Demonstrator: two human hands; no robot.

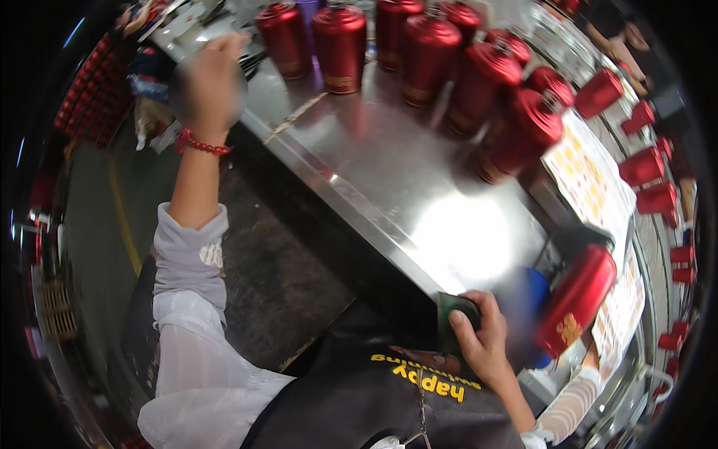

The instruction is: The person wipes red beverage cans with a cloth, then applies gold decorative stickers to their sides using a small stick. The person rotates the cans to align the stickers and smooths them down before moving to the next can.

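Observation:
My left hand (213, 86) is raised over the far left end of the steel table, a red bead bracelet (206, 144) on its wrist. It is smeared, and a blurred dark round patch surrounds it, so I cannot tell what its fingers do. At the table's near edge, my right hand (486, 337) is closed, its thumb pressing on a small dark green and black piece (458, 318) whose kind is unclear. Several shiny red metallic bottles (339, 49) with gold marks stand upright at the table's far side. A tilted red bottle (577, 301) is right of my right hand.
Below the tilted bottle, another person's striped sleeve (572, 404) comes in, the hand mostly hidden. A blue round thing (535, 292) is partly hidden beside that bottle. Patterned sheets (580, 168) lie at the right. A twisted cord (295, 118) lies across the steel table (374, 161).

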